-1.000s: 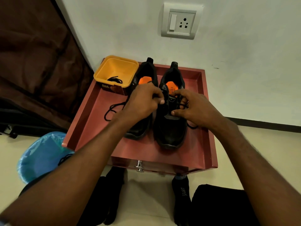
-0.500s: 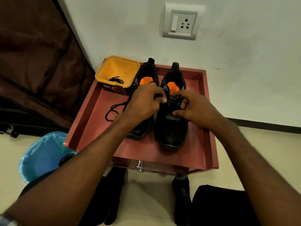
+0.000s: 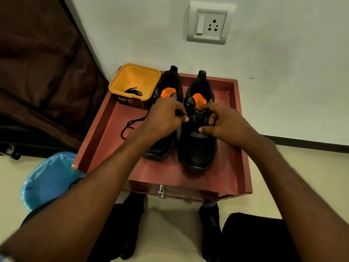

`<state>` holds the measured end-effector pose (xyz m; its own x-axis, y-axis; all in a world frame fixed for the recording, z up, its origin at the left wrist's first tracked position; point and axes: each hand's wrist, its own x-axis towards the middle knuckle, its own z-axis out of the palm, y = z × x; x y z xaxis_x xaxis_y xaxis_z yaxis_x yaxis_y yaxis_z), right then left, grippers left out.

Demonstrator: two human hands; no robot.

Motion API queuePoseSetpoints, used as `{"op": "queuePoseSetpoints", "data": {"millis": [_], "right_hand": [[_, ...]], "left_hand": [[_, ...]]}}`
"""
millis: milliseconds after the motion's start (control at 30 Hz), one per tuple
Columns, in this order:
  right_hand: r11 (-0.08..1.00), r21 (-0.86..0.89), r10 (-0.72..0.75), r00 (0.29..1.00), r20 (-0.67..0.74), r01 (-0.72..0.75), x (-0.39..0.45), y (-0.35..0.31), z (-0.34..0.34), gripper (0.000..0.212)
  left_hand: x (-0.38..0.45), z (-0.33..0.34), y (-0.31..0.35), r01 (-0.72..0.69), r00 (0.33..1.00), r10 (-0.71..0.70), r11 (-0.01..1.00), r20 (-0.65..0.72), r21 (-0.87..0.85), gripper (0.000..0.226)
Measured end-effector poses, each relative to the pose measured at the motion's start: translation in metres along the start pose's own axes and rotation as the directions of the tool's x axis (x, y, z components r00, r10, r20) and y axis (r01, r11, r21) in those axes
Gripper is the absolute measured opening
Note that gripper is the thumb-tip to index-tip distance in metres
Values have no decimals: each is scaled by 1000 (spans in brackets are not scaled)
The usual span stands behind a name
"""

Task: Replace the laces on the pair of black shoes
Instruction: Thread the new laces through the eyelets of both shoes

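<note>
Two black shoes with orange insoles stand side by side on a red tray-topped table [image 3: 105, 133], toes toward me. Both hands work at the eyelets of the right shoe [image 3: 198, 148]. My left hand [image 3: 164, 120] pinches a black lace [image 3: 130, 125] whose loose end trails left across the tray. My right hand [image 3: 224, 123] has its fingers curled into the lacing area and pinches the lace there. The left shoe [image 3: 166, 87] is partly hidden under my left hand.
A yellow tub [image 3: 136, 80] with another black lace in it stands at the tray's back left corner. A blue-lined bin [image 3: 47, 180] sits on the floor to the left. A wall socket [image 3: 209, 25] is above; a dark bag lies left.
Both hands stay at the right shoe's eyelets, with only small finger shifts. The loose lace end on the tray has barely moved.
</note>
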<state>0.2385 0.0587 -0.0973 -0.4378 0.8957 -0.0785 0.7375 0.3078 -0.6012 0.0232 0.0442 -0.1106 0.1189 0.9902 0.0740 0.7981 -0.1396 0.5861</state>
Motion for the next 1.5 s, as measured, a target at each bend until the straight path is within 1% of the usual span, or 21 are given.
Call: {"op": "queuePoseSetpoints", "data": {"millis": [133, 200, 333, 467, 600, 667, 733, 800, 833, 900, 1000, 1100, 1167, 1233, 1267, 1300, 1333, 1367, 1400, 1433, 1500], "right_hand": [[1000, -3, -3, 1000, 4, 3, 0, 2, 0, 64], [1000, -11, -2, 1000, 0, 2, 1, 3, 0, 64], [1000, 0, -17, 999, -27, 17, 0, -1, 0, 59], [988, 4, -151, 982, -112, 152, 2, -15, 10, 38], [950, -225, -226, 974, -24, 215, 1, -30, 30, 29], [951, -264, -175, 984, -35, 160, -1, -34, 33, 21], [956, -287, -84, 994, -69, 61, 0, -36, 32, 37], [957, -291, -27, 993, -118, -9, -1, -37, 28, 43], [970, -243, 3, 991, -133, -35, -2, -38, 24, 41], [996, -30, 80, 989, -127, -84, -5, -39, 15, 32], [959, 241, 179, 979, -98, -151, -13, -40, 0, 23], [869, 430, 297, 953, -61, -244, -18, -39, -3, 8], [731, 595, 398, 917, 27, -334, -21, -41, -3, 10], [542, 753, 429, 893, 134, -373, -22, -41, -6, 21], [467, 804, 407, 897, 175, -369, -22, -42, -10, 22], [396, 847, 364, 907, 210, -355, -23, -42, -15, 20], [324, 885, 311, 921, 234, -335, -24, -43, -20, 18], [268, 914, 247, 939, 241, -305, -25, -44, -26, 17], [250, 931, 184, 957, 223, -265, -28, -45, -33, 16], [280, 934, 135, 973, 189, -220, -29, -45, -39, 16], [411, 902, 106, 990, 96, -132, -31, -43, -48, 17]], "left_hand": [[6, -4, 2, 75, 980, -120, 963, -161, -260, 12], [7, -3, 5, 119, 969, -181, 936, -166, -330, 17], [7, 2, 1, 122, 976, -159, 966, -149, -229, 14], [6, -7, -7, 38, 972, -63, 993, -226, -114, 6], [2, -11, -9, 38, 968, -52, 997, -245, -60, 8], [1, -14, -10, 73, 963, -83, 996, -256, -46, 10], [-1, -18, -12, 99, 963, -100, 995, -252, -20, 11], [-4, -22, -13, 103, 966, -95, 995, -238, 19, 10], [-5, -24, -14, 103, 968, -92, 994, -232, 39, 10], [-7, -29, -14, 125, 969, -100, 987, -227, 101, 8], [-9, -36, -10, 226, 958, -180, 953, -222, 204, 10], [-11, -38, -2, 295, 943, -224, 907, -247, 301, 24], [-10, -35, 5, 287, 940, -205, 909, -273, 303, 31], [-8, -32, 15, 205, 945, -158, 969, -286, 140, 27], [-6, -31, 21, 135, 952, -137, 990, -274, -29, 24], [-5, -29, 27, 68, 962, -125, 970, -242, -232, 21], [-6, -29, 36, 33, 977, -116, 913, -181, -406, 21], [-7, -28, 44, 22, 989, -95, 851, -112, -525, 22], [-8, -28, 52, 26, 997, -67, 800, -45, -600, 25], [-9, -27, 57, 39, 999, -37, 763, 16, -645, 28], [-11, -25, 66, 69, 993, 12, 732, 113, -678, 34]]}}
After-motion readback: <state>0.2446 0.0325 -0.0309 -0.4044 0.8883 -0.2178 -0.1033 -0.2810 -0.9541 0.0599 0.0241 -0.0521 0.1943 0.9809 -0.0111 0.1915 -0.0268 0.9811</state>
